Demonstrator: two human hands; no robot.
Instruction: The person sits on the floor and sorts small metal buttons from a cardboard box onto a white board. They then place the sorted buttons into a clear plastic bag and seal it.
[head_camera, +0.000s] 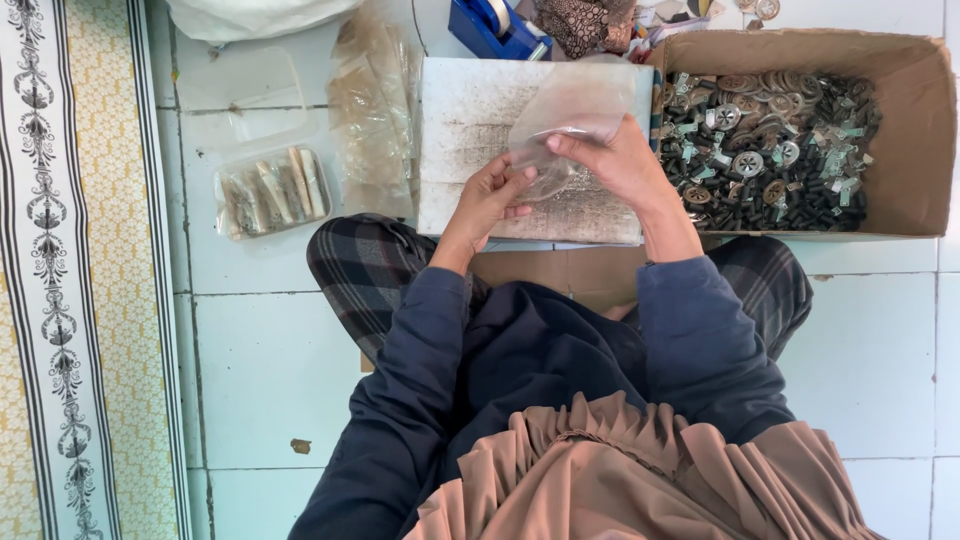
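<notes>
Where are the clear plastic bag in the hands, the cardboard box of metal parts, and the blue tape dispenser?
clear plastic bag (565, 125): head view, on its upper middle.
cardboard box (925, 140): head view, on its right wall.
blue tape dispenser (480, 30): head view, on its blue body.

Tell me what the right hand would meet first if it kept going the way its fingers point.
The right hand points toward image left, pinching a clear plastic bag. Going on, it would likely meet the left hand first, then the white board beneath; their depth apart is unclear.

Both hands (560, 175) raised, fingers pinched
</notes>
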